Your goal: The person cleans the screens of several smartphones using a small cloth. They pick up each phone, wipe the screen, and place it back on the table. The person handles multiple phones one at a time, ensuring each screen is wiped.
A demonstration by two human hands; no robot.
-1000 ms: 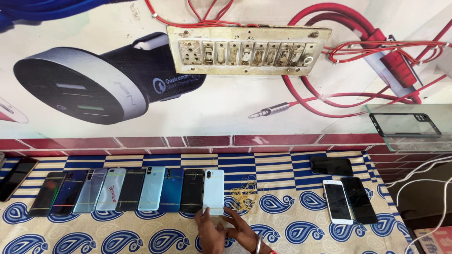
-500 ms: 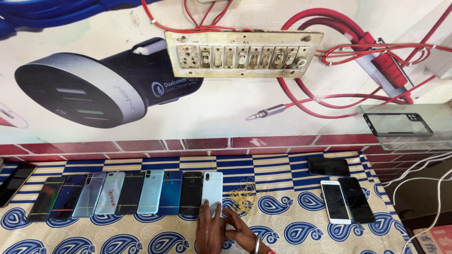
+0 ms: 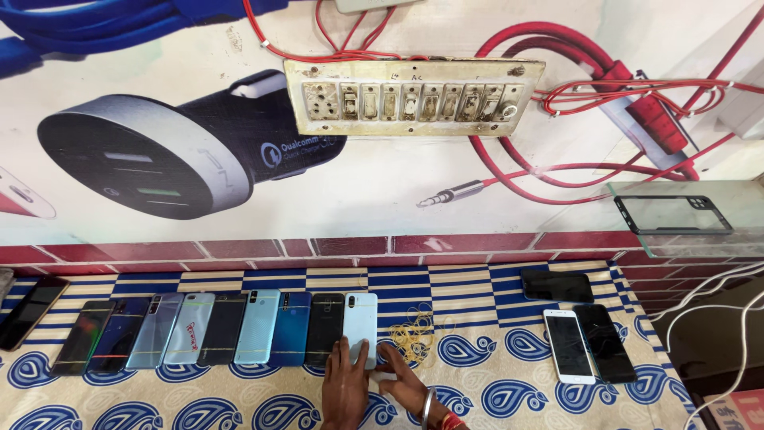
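- Down at the near edge, both hands are in: the left hand lies flat, fingers stretched forward, fingertips pressing on the bottom end of the pale blue phone.
- The right hand sits just beside it, fingers loosely spread and bent toward that same phone's lower right corner; nothing is clenched in either hand. A bangle shows on the right wrist.
- That pale blue phone lies back-up, the right-hand end of a tight row of phones, touching a black phone on its left.
- The row runs leftward side by side in blues, greys and blacks, with one more dark phone set apart at an angle at the far left.
- Just right of the pale blue phone, beside the right hand's fingers, a small heap of rubber bands.
- All of it rests on a blue and white cloth with paisley shapes near us and stripes farther back.
- Well off to the right, a white phone and a black one lie face-up side by side, another dark phone lying crosswise behind them.
- White cables trail down at the right edge.
- Behind the cloth, a strip of red brick pattern.
- Up on a glass shelf at right, a clear phone case.
- On the far wall, a big poster of a car charger, a grimy switchboard, and red wires looping around it.
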